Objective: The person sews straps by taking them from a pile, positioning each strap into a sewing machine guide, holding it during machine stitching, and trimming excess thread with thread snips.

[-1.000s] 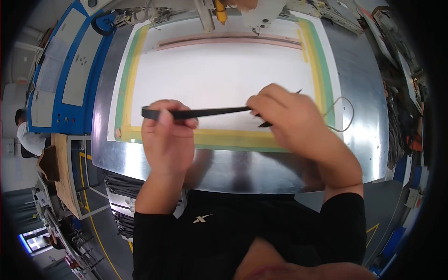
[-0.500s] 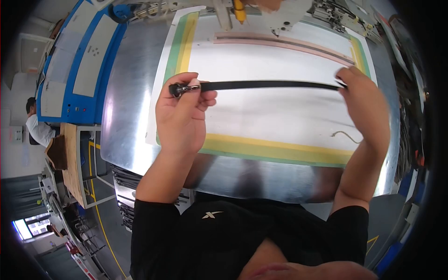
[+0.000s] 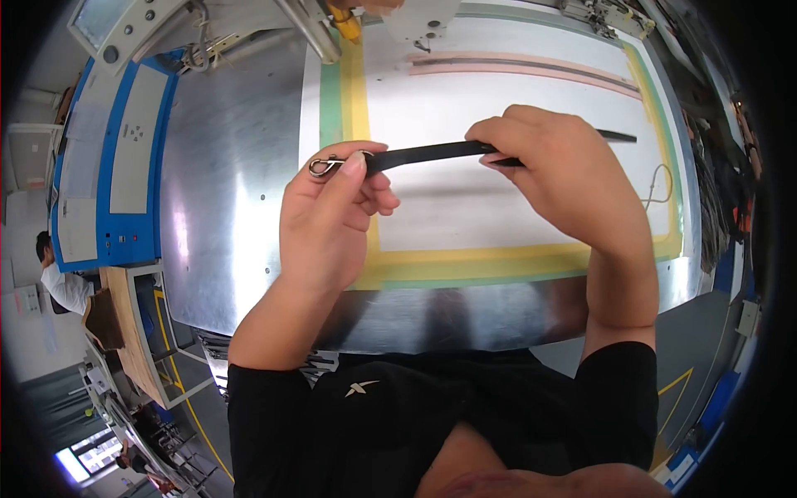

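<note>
A flat black strap [image 3: 436, 155] stretches between both hands above the white sheet. At its left end is a metal snap hook [image 3: 320, 168], pointing left past my fingers. My left hand [image 3: 328, 207] is closed, its thumb and fingers pinching the strap where it joins the hook. Farther along, my right hand [image 3: 564, 170] is closed around the strap with the palm down. Part of the strap shows beyond the right hand, and another piece shows beneath its fingertips; the stretch inside the hand is hidden.
The white sheet [image 3: 432, 220], edged with yellow and green tape, lies on a metal table [image 3: 224, 183]. On it are a pink-edged slotted strip [image 3: 531, 68] and a thin cord [image 3: 660, 184]. Machine parts [image 3: 423, 25] overhang the back. A blue cabinet [image 3: 100, 220] and a seated person [image 3: 66, 286] are left.
My right hand has moved left along the strap, closer to my left hand. The hook has turned and now points left in plain sight. The view has shifted.
</note>
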The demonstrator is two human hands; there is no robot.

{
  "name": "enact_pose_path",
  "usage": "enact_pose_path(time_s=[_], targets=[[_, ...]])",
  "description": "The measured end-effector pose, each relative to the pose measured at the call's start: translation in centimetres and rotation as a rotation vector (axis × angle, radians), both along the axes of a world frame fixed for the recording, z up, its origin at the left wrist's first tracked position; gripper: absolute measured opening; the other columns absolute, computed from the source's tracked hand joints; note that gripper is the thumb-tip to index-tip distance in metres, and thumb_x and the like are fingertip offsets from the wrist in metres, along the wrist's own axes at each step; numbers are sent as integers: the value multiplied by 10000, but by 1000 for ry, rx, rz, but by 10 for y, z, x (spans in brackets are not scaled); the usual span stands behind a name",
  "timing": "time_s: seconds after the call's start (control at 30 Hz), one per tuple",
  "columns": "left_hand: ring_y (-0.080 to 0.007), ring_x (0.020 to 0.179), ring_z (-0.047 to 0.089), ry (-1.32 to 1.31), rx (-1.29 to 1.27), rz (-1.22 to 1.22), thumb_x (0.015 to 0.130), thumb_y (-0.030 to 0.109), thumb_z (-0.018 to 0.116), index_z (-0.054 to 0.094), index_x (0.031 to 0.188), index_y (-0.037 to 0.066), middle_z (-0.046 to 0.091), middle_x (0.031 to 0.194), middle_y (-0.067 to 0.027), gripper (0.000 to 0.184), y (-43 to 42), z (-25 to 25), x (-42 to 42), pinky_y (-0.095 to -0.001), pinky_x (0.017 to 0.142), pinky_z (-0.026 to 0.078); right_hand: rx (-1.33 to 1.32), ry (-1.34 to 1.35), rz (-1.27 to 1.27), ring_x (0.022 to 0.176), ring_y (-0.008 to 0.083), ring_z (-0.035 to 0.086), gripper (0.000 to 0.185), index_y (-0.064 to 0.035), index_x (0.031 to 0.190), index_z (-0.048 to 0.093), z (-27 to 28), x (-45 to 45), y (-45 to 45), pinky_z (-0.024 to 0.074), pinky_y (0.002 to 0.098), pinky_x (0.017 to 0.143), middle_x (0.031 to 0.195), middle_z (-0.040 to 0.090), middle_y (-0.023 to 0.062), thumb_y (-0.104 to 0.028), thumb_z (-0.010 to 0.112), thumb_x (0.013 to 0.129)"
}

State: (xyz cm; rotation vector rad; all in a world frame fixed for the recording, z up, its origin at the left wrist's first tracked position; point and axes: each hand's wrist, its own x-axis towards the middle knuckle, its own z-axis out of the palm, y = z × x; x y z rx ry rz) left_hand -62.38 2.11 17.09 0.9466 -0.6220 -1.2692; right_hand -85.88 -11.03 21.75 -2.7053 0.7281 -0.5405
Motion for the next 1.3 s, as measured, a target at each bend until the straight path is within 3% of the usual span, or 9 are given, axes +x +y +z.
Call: enact_pose_path(time_s=[0.27,0.37,0.53,0.63,0.73,0.87,1.07,1.1,1.3], targets=[[-211,910,732,-324,31,-169,979,36,675,644,1215,-14,718,1001,-122,243,-27,5,2,-322,805,572,-92,154,-23,798,341,670,56,-49,866,680,3,-11,-9,530,452,702,815,667,114,-40,684,811],[-205,932,736,-316,59,-278,965,29,689,644,1197,-18,727,1034,-122,241,-55,3,8,-306,832,573,-303,178,-105,778,336,678,60,-54,861,680,-4,-13,-21,532,457,691,810,667,112,-27,665,809],[-161,924,716,-390,82,-349,941,57,739,672,1117,-22,732,1050,-117,205,-109,-19,10,-277,870,553,-240,51,-201,797,329,668,188,-73,958,680,-32,-13,-52,518,437,687,850,665,90,0,702,785],[-152,933,692,-749,156,-369,937,95,764,691,1126,-24,735,1043,-91,235,-141,-27,13,-282,879,536,-148,-19,-146,808,329,675,183,-78,969,689,-50,-8,-74,521,437,687,842,664,87,-14,710,799],[-185,967,675,-1145,-87,-214,933,135,772,693,1192,-13,733,1094,-108,308,-167,-52,14,-306,885,527,-128,81,-67,795,327,676,174,-83,970,702,-62,0,-98,522,438,679,836,667,80,-29,719,805],[-350,1165,648,-1868,-443,-19,953,414,726,663,1308,-6,687,1251,-217,553,-189,-90,17,-460,1030,491,-142,250,20,766,319,675,186,-94,973,722,-71,11,-124,521,438,667,837,674,70,-36,724,796],[-378,1169,636,-2007,-181,-85,942,489,702,618,1335,-81,695,1221,-211,697,-186,-73,43,-474,1017,492,-148,213,-19,830,315,690,130,-92,910,721,-80,33,-150,541,442,720,855,677,80,-28,673,808],[-364,1135,645,-1969,-74,-130,932,447,729,646,1319,-41,704,1201,-192,629,-187,-67,42,-466,970,515,-134,147,-43,833,311,687,164,-102,930,735,-91,35,-155,541,437,719,865,674,70,-24,670,800],[-350,1037,664,-1757,-426,-84,926,141,709,687,1263,45,720,1121,-149,350,-195,-88,35,-449,924,540,-132,2,-59,817,311,678,320,-161,1068,775,-113,29,-169,541,415,713,863,655,61,-18,663,806]])
